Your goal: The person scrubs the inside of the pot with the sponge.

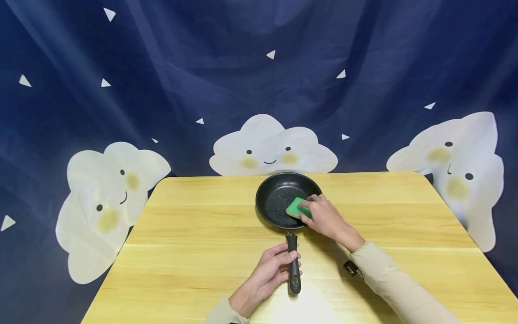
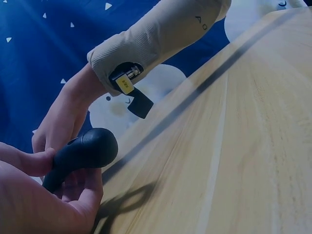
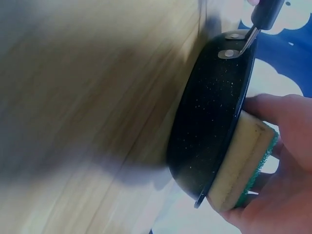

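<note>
A black frying pan (image 1: 273, 198) with pale speckles is near the table's far edge, its black handle (image 1: 293, 265) pointing towards me. My left hand (image 1: 269, 272) grips this handle, thumb on top and fingers passing underneath. In the left wrist view the rounded handle end (image 2: 100, 147) sticks out past the hand. My right hand (image 1: 325, 218) holds a sponge (image 1: 297, 207) inside the pan, green scouring side up. The right wrist view shows the sponge's yellowish foam (image 3: 241, 161) by the pan's rim, between thumb and fingers. Where the sponge meets the pan's inside is hidden.
The pan is over a light wooden table (image 1: 190, 234). Behind the table hangs a dark blue curtain (image 1: 226, 76) with white clouds and small triangles. A small black device (image 2: 127, 80) is at the right sleeve's cuff, with a dark flap hanging from it.
</note>
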The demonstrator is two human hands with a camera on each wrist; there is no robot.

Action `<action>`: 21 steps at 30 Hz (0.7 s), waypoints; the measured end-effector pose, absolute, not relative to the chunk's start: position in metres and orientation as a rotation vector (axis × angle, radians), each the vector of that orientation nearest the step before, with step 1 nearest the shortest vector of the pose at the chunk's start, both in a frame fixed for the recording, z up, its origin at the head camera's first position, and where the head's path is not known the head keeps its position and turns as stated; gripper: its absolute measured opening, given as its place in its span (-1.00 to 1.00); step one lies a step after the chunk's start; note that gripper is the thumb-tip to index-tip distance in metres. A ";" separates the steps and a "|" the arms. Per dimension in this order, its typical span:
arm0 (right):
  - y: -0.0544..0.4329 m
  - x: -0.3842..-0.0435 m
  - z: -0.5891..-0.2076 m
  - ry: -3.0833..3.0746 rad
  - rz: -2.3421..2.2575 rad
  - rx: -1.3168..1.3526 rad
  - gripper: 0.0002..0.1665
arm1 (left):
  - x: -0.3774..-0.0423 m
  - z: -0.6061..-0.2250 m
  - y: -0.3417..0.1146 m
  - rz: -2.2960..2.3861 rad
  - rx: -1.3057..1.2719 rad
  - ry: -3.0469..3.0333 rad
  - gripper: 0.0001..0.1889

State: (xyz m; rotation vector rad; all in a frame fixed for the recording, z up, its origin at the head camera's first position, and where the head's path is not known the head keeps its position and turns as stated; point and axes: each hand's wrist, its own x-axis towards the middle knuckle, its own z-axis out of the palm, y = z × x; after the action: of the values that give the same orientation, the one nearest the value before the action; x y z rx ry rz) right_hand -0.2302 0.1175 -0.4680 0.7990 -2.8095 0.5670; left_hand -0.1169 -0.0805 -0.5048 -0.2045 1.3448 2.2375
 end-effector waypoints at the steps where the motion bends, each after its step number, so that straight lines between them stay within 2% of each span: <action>1: 0.117 -0.231 -0.467 -2.811 0.567 0.803 -0.72 | -0.117 -0.505 -0.081 2.236 -0.202 1.345 -0.47; 11: 0.115 -0.235 -0.460 -2.874 0.519 0.854 -0.77 | -0.118 -0.504 -0.080 2.236 -0.199 1.341 -0.54; 21: 0.112 -0.230 -0.454 -2.931 0.591 0.837 -0.75 | -0.117 -0.504 -0.082 2.253 -0.210 1.338 -0.48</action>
State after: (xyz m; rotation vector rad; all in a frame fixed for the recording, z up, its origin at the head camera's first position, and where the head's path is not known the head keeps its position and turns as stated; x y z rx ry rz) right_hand -0.2299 0.1120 -0.4537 0.8366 -2.9312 0.5908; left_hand -0.1168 -0.0821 -0.5036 -0.2101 1.3375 2.2531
